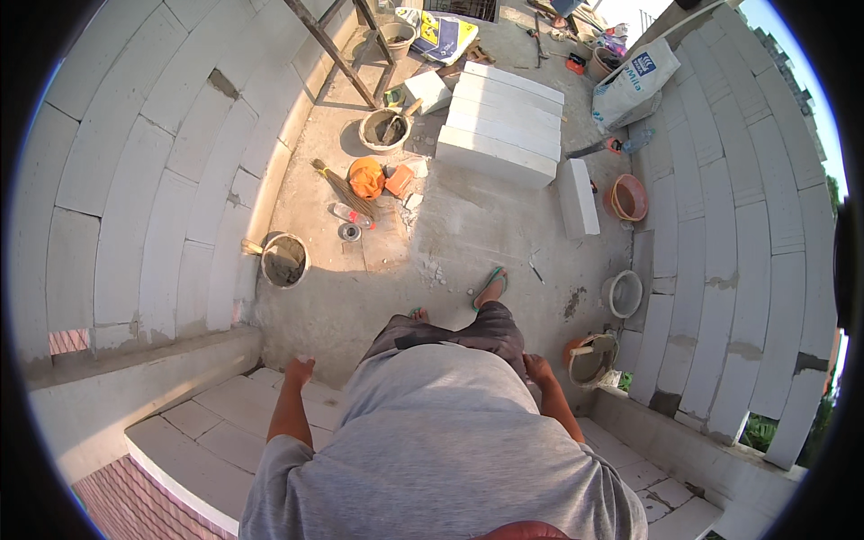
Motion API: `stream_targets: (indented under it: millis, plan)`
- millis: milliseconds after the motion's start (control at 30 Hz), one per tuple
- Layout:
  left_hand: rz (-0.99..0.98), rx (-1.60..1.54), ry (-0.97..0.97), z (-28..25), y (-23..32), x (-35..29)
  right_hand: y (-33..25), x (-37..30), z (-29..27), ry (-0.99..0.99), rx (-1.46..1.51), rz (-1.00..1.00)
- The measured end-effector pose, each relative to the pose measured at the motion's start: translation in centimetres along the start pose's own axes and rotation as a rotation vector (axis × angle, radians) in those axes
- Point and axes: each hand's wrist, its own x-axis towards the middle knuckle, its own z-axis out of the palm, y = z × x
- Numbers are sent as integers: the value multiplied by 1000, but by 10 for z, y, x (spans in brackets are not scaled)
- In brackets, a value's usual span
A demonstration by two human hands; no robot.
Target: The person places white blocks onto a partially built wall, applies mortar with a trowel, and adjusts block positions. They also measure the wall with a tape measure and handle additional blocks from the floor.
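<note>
Both hands low beside the body, buckets along both walls

A broad stack of long white blocks (499,126) takes up the floor ahead; one loose white block (579,200) stands just to its right, and a brown metal frame (344,56) rises beyond on the left. A straw broom (340,189), a rounded orange object (366,178) and a clear plastic bottle with a red label (349,214) lie on the left side of the floor.

The left hand (301,369) hangs away from the body, fingers loosely curled; whether it holds anything is too small to tell. The right hand (538,368) is bent in beside the dark shorts (490,331); its grip cannot be made out. Nearest to it, by the right wall, is an orange bucket of grey mortar (590,360).

Three buckets contain mortar: that one, a pale bucket (285,260) by the left wall and a cream bucket (385,130) farther ahead. Two sacks, one white (634,85), one blue-and-yellow (438,36), lie farther off.
</note>
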Motion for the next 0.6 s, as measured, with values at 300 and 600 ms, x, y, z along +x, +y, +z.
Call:
stream_targets:
  millis: [300, 600]
  plan:
    - [169, 44, -156, 11, 29, -19, -68, 13, -18, 103, 49, -267]
    - [368, -27, -5, -18, 79, -30, 5, 30, 29, -30, -276, -161]
